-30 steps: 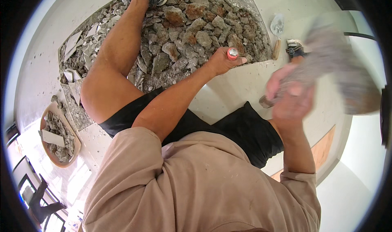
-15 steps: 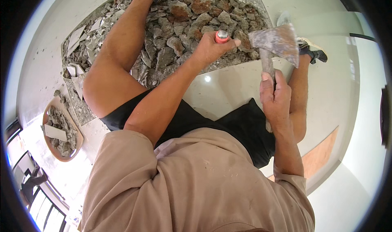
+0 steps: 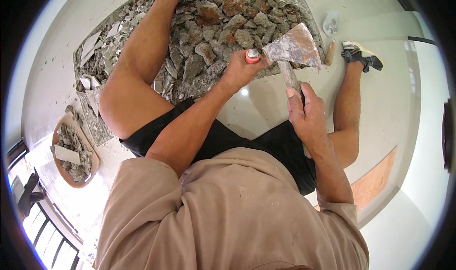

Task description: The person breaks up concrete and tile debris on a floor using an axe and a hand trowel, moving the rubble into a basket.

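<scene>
My left hand point(image 3: 236, 73) is wrapped round the orange-red grip of a chisel point(image 3: 252, 55), whose round metal striking end faces up. The chisel's lower end is hidden beneath the fist. In my right hand point(image 3: 308, 112) is a hatchet point(image 3: 295, 47) with a worn, whitish and rusty head and a wooden handle. From this view the hatchet head's narrow end lies close beside the left thumb and the chisel top; whether they touch I cannot tell. Broken concrete rubble point(image 3: 206, 53) fills the dug-up patch of floor beyond both hands.
A trowel-like tool point(image 3: 330, 53) with a wooden handle lies right of the rubble, near my right shoe point(image 3: 363, 56). White tile shards point(image 3: 111, 44) cover the rubble's left side. A tan basin point(image 3: 96, 165) of debris stands at left. Glossy tiles point(image 3: 251, 99) border the patch.
The hatchet has swung left and its head has tilted, coming nearer the chisel. My left hand has shifted slightly left and down with the chisel. The trowel-like tool's handle now shows.
</scene>
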The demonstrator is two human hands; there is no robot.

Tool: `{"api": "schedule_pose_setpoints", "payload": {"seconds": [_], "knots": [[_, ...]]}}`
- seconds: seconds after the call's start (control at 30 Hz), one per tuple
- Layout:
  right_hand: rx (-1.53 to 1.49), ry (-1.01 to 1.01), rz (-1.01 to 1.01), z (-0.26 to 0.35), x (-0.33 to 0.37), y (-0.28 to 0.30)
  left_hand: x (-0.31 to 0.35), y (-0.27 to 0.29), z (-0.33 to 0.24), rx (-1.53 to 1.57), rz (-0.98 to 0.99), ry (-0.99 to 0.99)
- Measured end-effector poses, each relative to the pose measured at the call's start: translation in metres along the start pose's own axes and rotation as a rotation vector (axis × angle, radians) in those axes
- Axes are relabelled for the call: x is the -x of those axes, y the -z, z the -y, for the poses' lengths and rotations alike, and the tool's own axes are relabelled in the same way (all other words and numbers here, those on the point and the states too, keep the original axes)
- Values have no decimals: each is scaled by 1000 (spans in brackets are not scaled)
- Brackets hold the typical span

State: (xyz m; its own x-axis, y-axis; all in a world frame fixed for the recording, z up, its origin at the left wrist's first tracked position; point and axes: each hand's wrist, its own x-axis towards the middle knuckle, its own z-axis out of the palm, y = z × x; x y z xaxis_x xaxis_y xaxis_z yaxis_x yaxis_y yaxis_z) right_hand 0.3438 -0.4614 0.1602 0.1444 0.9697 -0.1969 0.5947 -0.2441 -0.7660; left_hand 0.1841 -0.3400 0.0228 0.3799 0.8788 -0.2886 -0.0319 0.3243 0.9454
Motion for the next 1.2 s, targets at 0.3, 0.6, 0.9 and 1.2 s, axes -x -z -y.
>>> {"api": "schedule_pose_setpoints", "payload": {"seconds": [0.3,0.6,0.9,1.2], "knots": [[-70,120,-18,27,-15,7,9,-4,4,31,-25,-35],[-34,492,-196,38,-15,5,10,-10,14,79,-75,-170],[-121,259,-18,79,-9,50,12,-4,22,67,-15,-83],[599,207,135,9,-11,-2,2,-1,32,12,69,-184]]}}
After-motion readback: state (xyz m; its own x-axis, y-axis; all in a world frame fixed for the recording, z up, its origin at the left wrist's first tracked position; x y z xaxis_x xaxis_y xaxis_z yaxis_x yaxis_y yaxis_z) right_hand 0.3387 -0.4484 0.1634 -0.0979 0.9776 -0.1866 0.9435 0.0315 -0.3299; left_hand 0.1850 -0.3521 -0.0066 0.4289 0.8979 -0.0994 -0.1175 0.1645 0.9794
